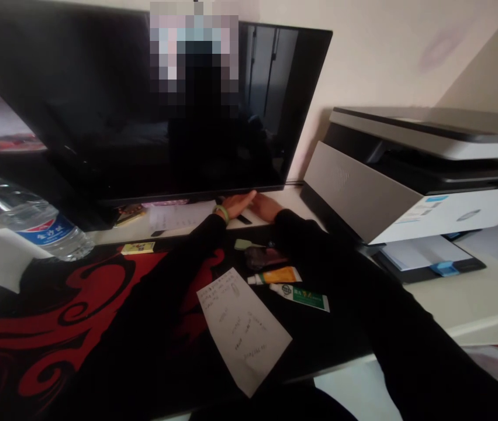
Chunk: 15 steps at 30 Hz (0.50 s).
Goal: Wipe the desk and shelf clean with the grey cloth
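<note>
1. Nearest lies a creased white sheet of paper with handwriting (244, 333), set aslant on a black mat with red swirls (56, 324), which covers much of the desk (304, 204).
2. Just beyond the sheet are a green-and-white flattened tube (305, 297) and, beside it, an orange-yellow tube with a white cap (279, 275).
3. Behind the tubes sits a dark, blurred object (261, 257), with a small pale-green flat piece (246, 244) near it.
4. At the left, a clear plastic bottle with a blue label (54, 233) stands near a small yellow flat box (137, 248).
5. Farther in, both black-sleeved arms reach toward the screen. The left hand (235, 206), with a pale-green band (221, 211) at its wrist, overlaps or meets the right hand (265, 207); whether either grasps anything cannot be told.
6. The thing nearest the left hand is a white written-on paper (183, 216), lying flat just beside its wrist, under the screen's lower edge.
7. To the right stands a white-and-black boxy printer (363, 181).
8. Behind the hands rises a large, glossy black screen (113, 111), before a pale wall (372, 58).
</note>
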Tool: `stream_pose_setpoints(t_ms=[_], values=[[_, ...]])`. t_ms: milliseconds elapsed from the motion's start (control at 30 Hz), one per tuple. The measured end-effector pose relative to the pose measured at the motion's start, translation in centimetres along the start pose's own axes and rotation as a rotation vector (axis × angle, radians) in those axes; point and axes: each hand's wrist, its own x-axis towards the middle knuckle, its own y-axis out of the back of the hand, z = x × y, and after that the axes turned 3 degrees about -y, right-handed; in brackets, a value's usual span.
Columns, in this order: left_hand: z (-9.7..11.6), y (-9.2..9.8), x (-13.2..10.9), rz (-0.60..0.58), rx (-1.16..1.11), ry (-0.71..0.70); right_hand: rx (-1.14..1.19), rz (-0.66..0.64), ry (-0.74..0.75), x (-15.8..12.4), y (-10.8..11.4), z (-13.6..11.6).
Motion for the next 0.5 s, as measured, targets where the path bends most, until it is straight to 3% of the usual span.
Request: stream_pose_setpoints(t_ms=[167, 267, 400, 500], values=[[-0.2, 0.0, 0.2, 0.011, 0.001, 0.007, -0.018, 0.049, -0.259, -3.6, 1.5, 6.2], [-0.1, 0.1, 0.2, 0.009, 0.004, 0.012, -0.039, 0.056, -0.350, -5.7, 1.8, 7.7], [0.1, 0.1, 0.1, -0.011, -0.007, 0.012, -0.056, 0.005, -0.296, -8.3, 1.3, 8.1], [0.1, 0.0, 0.1, 0.009, -0.024, 0.000, -0.058, -0.016, -0.241, -8.5, 1.0, 8.6]])
